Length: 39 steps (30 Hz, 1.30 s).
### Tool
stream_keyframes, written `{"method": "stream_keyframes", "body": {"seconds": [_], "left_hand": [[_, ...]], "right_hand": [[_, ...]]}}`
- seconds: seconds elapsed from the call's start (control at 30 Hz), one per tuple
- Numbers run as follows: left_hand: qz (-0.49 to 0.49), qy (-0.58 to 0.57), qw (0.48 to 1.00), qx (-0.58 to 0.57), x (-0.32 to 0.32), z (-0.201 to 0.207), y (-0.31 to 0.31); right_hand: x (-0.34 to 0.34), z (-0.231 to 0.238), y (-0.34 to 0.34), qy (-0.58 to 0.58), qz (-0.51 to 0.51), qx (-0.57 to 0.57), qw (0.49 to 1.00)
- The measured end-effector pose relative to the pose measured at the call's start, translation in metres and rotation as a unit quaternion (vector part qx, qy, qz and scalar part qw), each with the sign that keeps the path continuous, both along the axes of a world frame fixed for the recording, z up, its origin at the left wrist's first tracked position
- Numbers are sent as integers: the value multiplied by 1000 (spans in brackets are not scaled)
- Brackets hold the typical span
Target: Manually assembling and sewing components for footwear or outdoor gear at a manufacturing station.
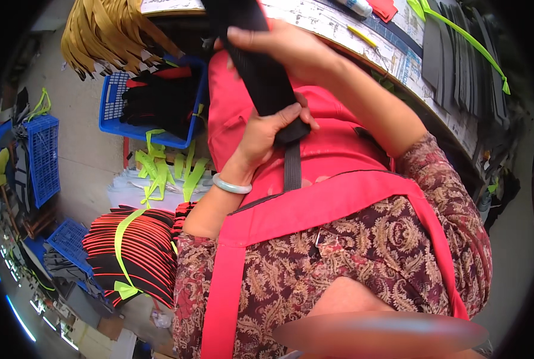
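A long black fabric piece (258, 81) with a bit of red along its upper edge slants down over my lap, in front of the red apron (344, 134). Around its lower end wraps my left hand (273, 125), thumb on top, a pale bangle (231, 184) at the wrist. Higher up, my right hand (282, 48) grips the same piece, with its thumb across the front and the fingers mostly hidden behind. The upper end of the piece runs out of the picture. A dark grey strap (292, 169) hangs below my left hand on the apron.
A worktable (392, 57) ahead bears a yellow pen (362, 36) and dark strips (464, 66) tied with green ribbon. Tan strips (108, 36) hang at its left. A blue basket (108, 113) holds black and red pieces; below stands a tied black-and-red stack (132, 257).
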<state>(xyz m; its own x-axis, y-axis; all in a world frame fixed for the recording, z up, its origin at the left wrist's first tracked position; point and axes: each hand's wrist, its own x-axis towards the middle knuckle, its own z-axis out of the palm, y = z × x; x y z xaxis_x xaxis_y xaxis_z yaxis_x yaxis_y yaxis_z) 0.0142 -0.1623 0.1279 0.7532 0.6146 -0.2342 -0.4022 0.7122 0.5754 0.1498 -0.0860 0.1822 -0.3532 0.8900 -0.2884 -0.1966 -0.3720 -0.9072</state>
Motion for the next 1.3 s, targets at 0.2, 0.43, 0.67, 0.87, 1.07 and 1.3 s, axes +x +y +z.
{"method": "stream_keyframes", "body": {"seconds": [0.2,0.43,0.67,0.87,1.07,1.3], "left_hand": [[-219,38,972,81,13,3,-22],[158,185,945,217,11,7,53],[-90,232,909,333,-3,-26,11],[40,175,980,86,-12,-20,45],[170,68,981,63,-12,-6,66],[209,50,976,31,-32,-19,77]], "right_hand": [[101,28,95,126,-235,57,962],[-18,37,52,-451,-215,146,854],[44,-29,75,-331,-137,177,916],[14,-8,64,-166,-70,104,978],[9,-19,44,23,49,154,987],[36,-43,-20,-93,40,184,978]]}}
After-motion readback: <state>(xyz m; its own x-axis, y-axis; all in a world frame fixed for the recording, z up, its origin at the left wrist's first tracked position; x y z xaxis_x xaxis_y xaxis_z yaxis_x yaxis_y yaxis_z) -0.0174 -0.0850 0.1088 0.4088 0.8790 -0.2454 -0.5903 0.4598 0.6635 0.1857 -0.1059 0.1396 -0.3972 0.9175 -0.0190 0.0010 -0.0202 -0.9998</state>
